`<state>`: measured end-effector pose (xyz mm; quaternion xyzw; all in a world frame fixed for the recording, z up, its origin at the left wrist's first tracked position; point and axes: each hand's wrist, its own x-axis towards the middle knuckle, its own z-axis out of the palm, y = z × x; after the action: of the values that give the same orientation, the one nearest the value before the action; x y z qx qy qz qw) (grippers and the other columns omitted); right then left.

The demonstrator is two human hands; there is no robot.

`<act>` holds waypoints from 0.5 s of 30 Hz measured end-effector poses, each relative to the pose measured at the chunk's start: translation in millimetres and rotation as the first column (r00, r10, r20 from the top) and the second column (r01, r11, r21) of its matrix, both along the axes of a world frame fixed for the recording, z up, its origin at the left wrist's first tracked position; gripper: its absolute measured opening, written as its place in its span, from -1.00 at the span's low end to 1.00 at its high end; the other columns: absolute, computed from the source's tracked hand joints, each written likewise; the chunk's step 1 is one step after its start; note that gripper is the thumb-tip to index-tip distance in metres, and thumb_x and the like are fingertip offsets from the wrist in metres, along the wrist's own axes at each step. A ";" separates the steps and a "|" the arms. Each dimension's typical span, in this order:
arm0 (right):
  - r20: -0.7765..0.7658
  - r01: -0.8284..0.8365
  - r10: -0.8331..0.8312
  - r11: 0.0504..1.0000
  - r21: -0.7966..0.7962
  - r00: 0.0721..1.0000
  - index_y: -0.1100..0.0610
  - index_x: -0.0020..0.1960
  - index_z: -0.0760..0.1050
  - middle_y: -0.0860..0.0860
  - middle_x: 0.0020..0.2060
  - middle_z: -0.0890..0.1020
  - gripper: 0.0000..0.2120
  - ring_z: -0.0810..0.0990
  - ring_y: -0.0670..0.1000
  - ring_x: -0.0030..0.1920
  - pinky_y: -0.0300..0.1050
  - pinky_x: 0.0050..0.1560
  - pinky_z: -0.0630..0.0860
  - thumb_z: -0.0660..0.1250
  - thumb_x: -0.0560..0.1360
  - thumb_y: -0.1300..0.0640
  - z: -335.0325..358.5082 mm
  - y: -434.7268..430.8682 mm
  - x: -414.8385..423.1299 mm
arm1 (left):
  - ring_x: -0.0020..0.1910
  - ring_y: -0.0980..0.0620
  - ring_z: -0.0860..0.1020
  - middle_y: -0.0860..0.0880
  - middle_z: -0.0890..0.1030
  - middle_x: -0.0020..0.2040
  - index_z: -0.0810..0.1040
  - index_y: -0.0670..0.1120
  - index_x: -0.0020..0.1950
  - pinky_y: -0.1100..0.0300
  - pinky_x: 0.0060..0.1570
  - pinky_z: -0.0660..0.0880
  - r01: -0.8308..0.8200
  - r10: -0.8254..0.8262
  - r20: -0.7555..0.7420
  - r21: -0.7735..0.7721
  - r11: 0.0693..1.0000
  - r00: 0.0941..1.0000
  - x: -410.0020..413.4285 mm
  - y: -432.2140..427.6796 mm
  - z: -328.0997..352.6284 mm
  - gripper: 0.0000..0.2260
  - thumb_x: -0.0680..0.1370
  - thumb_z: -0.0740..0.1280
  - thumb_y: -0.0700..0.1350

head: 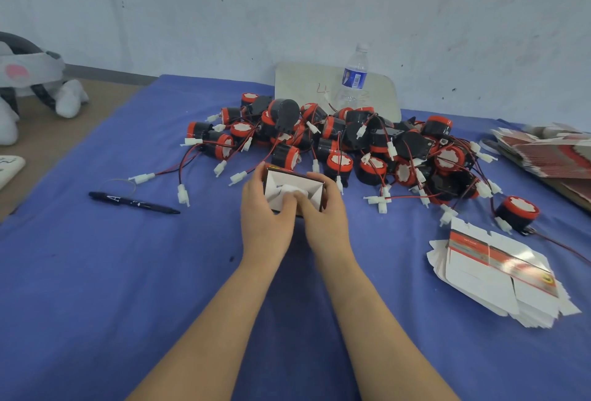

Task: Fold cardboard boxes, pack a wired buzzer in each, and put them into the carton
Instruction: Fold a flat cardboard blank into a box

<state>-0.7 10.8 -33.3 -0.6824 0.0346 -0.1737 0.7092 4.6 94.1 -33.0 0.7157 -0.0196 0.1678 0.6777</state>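
A small white cardboard box [289, 185] with red and black print is held above the blue table cloth [96, 272], its open end facing me. My left hand [265, 218] grips its left side and my right hand [323, 218] grips its right side, with both thumbs pressing white flaps inward. Just beyond the box lies a big heap of black-and-red wired buzzers [335, 141] with white plugs. One single buzzer [516, 213] lies apart at the right. A stack of flat unfolded boxes [499, 276] lies at the near right.
A black marker pen [134, 203] lies to the left, next to a rubber band [120, 184]. A water bottle [353, 77] stands on a white board [303, 87] by the wall. More flat boxes [543, 151] are stacked at the far right. White gear [28, 81] sits far left.
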 end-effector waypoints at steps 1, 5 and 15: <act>0.005 -0.010 0.010 1.000 0.004 1.000 -0.05 0.17 0.47 -0.09 0.03 0.61 -0.70 0.63 -0.08 0.04 -0.16 0.02 0.61 0.31 0.53 0.27 0.5 -0.3 0.0 | 0.26 0.04 0.45 0.00 0.39 0.33 0.28 0.01 0.47 0.08 0.19 0.50 0.011 -0.011 -0.003 0.018 1.000 1.000 1.1 -0.2 -0.1 -0.52 0.56 0.30 -0.19; 0.033 -0.064 0.064 0.998 -0.012 0.997 -0.25 0.19 0.41 -0.06 0.15 0.59 -0.62 0.60 -0.09 0.13 -0.19 0.11 0.57 0.28 0.56 0.21 2.7 -2.4 0.7 | 0.32 -0.03 0.37 -0.05 0.27 0.35 0.08 0.13 0.53 0.07 0.27 0.43 0.046 -0.045 -0.005 0.079 0.996 0.999 2.7 0.7 -1.2 -0.43 0.60 0.26 -0.11; 0.018 -0.101 0.100 0.991 0.090 0.995 -0.34 0.18 0.40 -0.21 0.07 0.54 -0.46 0.62 -0.17 0.04 -0.29 -0.06 0.56 0.16 0.55 0.33 0.9 -2.9 1.4 | 0.26 -0.12 0.42 0.01 0.48 0.28 0.27 0.12 0.41 -0.07 0.20 0.47 0.090 -0.091 0.019 0.069 0.994 0.996 1.9 0.4 -2.9 -0.53 0.57 0.22 -0.26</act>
<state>0.7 7.9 -32.4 -0.6492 0.0033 -0.1407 0.7474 6.5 94.5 -35.9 0.7348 -0.0650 0.1440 0.6597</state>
